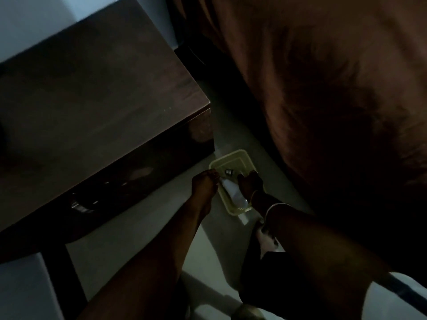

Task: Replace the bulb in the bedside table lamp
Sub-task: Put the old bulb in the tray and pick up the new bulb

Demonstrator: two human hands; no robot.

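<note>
Head view: tray (242,155) holds a white box (233,189).

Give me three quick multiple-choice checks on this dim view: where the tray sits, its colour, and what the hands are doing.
1. Where is the tray?
A. On the table
B. On the floor between table and bed
C. On the bed

2. What colour is the tray?
A. Pale yellow-green
B. Red
C. Black

3. What are the hands doing?
A. Both resting on the table
B. Both down at the tray, at a white object
C. Both raised, away from the tray

Answers:
1. B: it lies on the floor, beside the table corner and the bed.
2. A: its rim shows pale yellow-green.
3. B: the left hand and right hand flank the white object in the tray; their grip is too dark to judge.
</note>
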